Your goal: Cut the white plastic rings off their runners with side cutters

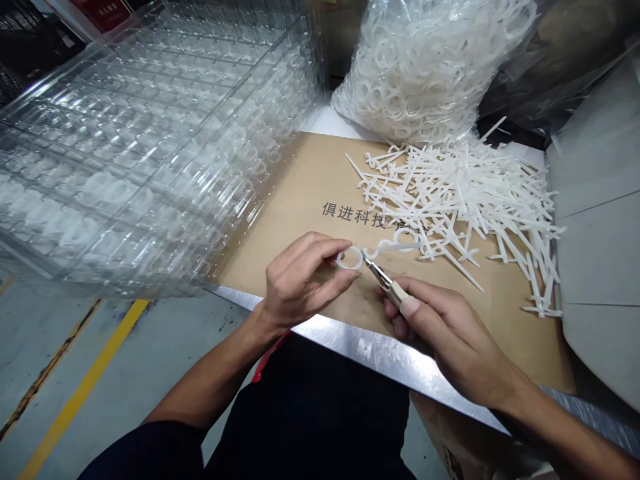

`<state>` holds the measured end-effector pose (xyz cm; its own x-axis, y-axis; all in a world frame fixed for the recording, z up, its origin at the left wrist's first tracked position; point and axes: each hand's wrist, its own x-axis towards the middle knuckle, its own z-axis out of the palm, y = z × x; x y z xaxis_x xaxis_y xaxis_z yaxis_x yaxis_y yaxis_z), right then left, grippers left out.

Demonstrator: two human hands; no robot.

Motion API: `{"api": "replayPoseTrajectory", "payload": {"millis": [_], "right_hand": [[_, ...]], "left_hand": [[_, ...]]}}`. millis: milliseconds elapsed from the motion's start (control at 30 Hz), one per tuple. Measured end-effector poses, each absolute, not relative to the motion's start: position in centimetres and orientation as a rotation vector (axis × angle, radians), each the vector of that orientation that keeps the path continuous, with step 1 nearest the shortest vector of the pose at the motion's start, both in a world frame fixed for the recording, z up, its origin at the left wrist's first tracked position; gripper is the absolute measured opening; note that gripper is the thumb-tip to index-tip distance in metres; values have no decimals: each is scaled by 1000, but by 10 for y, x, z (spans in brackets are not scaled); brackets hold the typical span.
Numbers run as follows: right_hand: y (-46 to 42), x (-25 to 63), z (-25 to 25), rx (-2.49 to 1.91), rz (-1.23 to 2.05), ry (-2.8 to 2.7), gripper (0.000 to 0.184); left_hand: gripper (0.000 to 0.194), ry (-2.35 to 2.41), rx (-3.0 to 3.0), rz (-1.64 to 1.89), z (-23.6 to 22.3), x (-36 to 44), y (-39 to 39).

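Between the thumb and fingers of my left hand (307, 277) is a white plastic ring (349, 258), held over the cardboard sheet (295, 200). My right hand (445, 327) is closed round the pale handles of a pair of nippers (387, 280). The tips of the nippers meet the ring's right edge, where a thin white plastic runner (400, 247) with more rings joins it. Whether the jaws are fully closed is too small to tell. Beyond my right hand lies a heap of white plastic runners (465, 200).
Clear plastic trays (165, 133) filled with white parts are stacked at the left. A clear bag of white rings (415, 73) stands at the back. A grey panel (600, 233) borders the right side, and a metal table edge (360, 340) runs nearest my body.
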<state>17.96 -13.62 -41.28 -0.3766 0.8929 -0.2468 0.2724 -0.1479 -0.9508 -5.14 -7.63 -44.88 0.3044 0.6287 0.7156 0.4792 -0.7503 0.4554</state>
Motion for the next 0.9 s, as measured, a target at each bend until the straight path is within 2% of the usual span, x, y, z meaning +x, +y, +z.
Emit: {"api": "replayPoseTrajectory", "payload": {"millis": [900], "right_hand": [[-138,182,-416,-1338,1570,-1580,32]], "left_hand": [[23,998,2400,1473,-450,-49,-75]]}}
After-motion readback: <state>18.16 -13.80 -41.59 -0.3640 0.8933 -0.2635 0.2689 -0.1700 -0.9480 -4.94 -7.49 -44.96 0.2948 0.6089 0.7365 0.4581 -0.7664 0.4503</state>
